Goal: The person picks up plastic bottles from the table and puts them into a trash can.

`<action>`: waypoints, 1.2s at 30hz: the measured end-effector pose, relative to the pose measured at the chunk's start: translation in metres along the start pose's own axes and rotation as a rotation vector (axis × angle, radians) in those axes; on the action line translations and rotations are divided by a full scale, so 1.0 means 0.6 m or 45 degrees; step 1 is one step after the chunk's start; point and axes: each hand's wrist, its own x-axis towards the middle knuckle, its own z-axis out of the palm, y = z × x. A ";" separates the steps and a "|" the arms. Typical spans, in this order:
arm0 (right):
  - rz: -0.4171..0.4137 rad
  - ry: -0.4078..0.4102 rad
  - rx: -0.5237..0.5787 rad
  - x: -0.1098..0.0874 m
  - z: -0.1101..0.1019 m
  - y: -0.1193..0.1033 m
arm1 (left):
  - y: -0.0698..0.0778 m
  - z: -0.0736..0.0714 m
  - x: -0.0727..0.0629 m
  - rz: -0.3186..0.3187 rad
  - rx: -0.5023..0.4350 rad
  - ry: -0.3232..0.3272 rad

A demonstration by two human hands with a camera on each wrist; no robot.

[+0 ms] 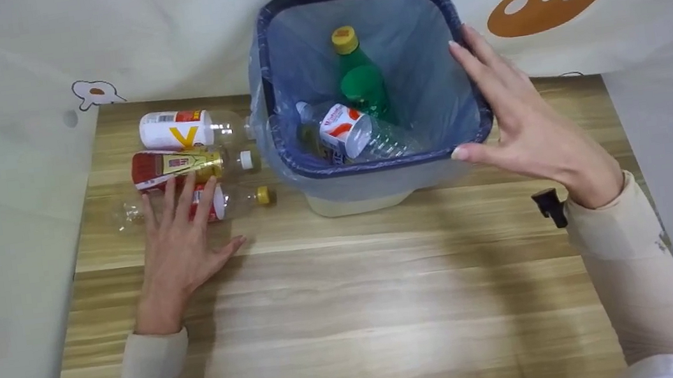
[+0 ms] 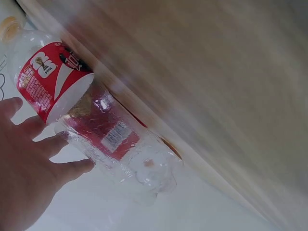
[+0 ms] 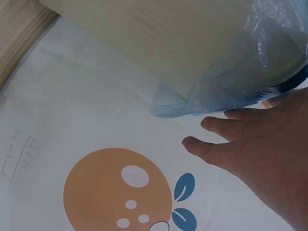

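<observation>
While the left hand spreads its fingers apart over the red-labelled bottle, whether it touches the plastic I cannot tell. That bottle lies on its side on the bench, left of the bin, beside a red-and-gold bottle and a white-labelled bottle, all with necks toward the bin. At the bin's right rim is the right hand, its fingers straight and apart, thumb near the front corner. Inside the bag lining the bin are a green bottle and a clear bottle.
</observation>
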 end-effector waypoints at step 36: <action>0.106 0.139 0.043 -0.003 0.025 0.001 | 0.009 0.001 0.030 0.024 -0.186 -0.096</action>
